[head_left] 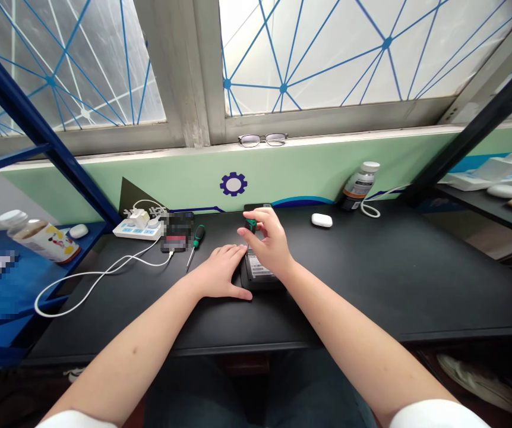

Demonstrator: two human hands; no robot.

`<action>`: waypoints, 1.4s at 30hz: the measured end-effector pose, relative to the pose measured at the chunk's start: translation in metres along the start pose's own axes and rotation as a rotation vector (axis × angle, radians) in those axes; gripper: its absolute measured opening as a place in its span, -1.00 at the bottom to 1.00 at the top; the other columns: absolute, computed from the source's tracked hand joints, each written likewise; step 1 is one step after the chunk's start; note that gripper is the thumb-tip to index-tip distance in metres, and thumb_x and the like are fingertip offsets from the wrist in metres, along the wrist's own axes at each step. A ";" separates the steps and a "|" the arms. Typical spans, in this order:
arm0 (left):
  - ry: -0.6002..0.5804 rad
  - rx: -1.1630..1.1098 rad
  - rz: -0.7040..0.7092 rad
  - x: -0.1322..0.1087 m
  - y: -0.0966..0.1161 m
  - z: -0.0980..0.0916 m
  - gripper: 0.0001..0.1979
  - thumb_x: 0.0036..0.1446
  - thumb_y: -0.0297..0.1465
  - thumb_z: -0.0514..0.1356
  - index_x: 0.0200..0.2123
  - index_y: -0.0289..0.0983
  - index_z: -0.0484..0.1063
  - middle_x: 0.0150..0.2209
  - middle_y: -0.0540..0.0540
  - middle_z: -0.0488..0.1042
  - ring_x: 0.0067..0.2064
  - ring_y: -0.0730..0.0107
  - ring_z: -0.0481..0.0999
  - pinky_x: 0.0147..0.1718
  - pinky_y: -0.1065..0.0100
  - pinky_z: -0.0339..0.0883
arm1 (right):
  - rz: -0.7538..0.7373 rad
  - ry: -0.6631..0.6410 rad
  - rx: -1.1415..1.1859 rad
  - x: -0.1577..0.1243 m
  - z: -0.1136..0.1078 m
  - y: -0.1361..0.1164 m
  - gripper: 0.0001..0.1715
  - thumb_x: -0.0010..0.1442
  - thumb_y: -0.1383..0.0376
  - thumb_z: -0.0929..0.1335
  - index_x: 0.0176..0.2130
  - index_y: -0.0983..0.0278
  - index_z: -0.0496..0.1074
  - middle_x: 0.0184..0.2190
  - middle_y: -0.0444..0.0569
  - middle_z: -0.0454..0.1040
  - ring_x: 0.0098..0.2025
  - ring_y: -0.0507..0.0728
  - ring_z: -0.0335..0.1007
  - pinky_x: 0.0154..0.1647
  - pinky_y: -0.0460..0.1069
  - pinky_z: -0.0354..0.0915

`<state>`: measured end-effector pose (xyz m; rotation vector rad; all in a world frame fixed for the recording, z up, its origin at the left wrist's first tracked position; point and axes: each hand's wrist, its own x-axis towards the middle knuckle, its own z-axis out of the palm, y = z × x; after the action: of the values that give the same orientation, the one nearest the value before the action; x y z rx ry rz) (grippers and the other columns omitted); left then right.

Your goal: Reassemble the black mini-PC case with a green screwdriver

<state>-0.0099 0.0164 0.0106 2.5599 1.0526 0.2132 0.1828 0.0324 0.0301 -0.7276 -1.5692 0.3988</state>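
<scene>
A black boxy device with a white printed label lies on the dark desk in front of me. My left hand rests flat against its left side, fingers stretched forward and thumb apart along the near edge. Above the device, my right hand pinches the green and black handle of a screwdriver, held upright. The screwdriver's tip is hidden behind my hands, so I cannot tell exactly where it touches. Part of the device lies under my right hand and forearm.
Left of my hands lie a second screwdriver, a phone on a white cable and a power strip. A white earbud case and a bottle stand to the right. Glasses rest on the windowsill.
</scene>
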 end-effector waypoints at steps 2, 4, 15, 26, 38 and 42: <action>-0.005 0.038 -0.020 0.000 -0.002 0.001 0.23 -0.01 0.25 0.40 0.54 -0.23 0.05 0.53 -0.37 0.13 0.55 -0.37 0.00 0.44 -0.24 -0.02 | 0.019 0.037 0.060 -0.001 -0.001 0.000 -0.69 0.35 0.16 0.47 0.07 0.07 0.52 -0.04 0.01 0.42 -0.09 0.14 0.47 -0.15 0.08 0.54; 0.000 0.072 -0.038 0.001 -0.003 0.001 0.24 0.00 0.29 0.36 0.55 -0.25 0.04 0.54 -0.38 0.12 0.57 -0.39 -0.06 0.45 -0.27 -0.08 | 0.043 0.066 0.130 -0.002 -0.002 0.000 -0.67 0.36 0.13 0.46 0.10 0.06 0.50 -0.01 0.02 0.41 -0.04 0.15 0.47 -0.16 0.07 0.56; 0.044 0.032 -0.055 -0.001 -0.016 0.000 0.11 0.13 0.18 0.31 0.57 -0.11 -0.04 0.56 -0.29 0.07 0.55 -0.35 -0.02 0.40 -0.24 -0.02 | 0.003 -0.064 0.152 -0.009 0.000 -0.004 -0.62 0.36 0.13 0.47 0.15 0.03 0.52 -0.01 0.03 0.42 -0.08 0.15 0.47 -0.17 0.10 0.58; -0.005 0.001 -0.106 0.001 -0.008 -0.006 0.02 0.20 0.15 0.26 0.55 -0.17 0.00 0.56 -0.32 0.05 0.56 -0.32 -0.02 0.44 -0.23 -0.07 | -0.002 -0.056 0.179 -0.009 0.000 -0.008 -0.63 0.36 0.14 0.47 0.14 0.03 0.53 -0.01 0.02 0.44 -0.09 0.14 0.48 -0.15 0.09 0.58; -0.015 -0.006 -0.103 0.001 0.001 -0.011 -0.01 0.20 0.09 0.30 0.53 -0.18 0.02 0.50 -0.35 0.18 0.55 -0.31 0.03 0.44 -0.26 -0.09 | -0.075 -0.065 0.170 -0.010 -0.001 -0.010 -0.61 0.33 0.24 0.50 0.13 -0.03 0.53 -0.05 -0.03 0.42 -0.11 0.11 0.45 -0.20 0.06 0.56; -0.018 -0.008 -0.107 0.000 0.002 -0.012 -0.06 0.20 0.08 0.30 0.50 -0.18 0.10 0.51 -0.33 0.17 0.55 -0.30 0.02 0.45 -0.25 -0.11 | -0.078 -0.072 0.131 -0.011 -0.001 -0.010 -0.63 0.33 0.19 0.50 0.11 -0.01 0.54 -0.07 -0.02 0.43 -0.11 0.12 0.46 -0.24 0.05 0.55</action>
<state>-0.0116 0.0183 0.0225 2.4855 1.1755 0.1657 0.1813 0.0176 0.0285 -0.5548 -1.6180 0.4696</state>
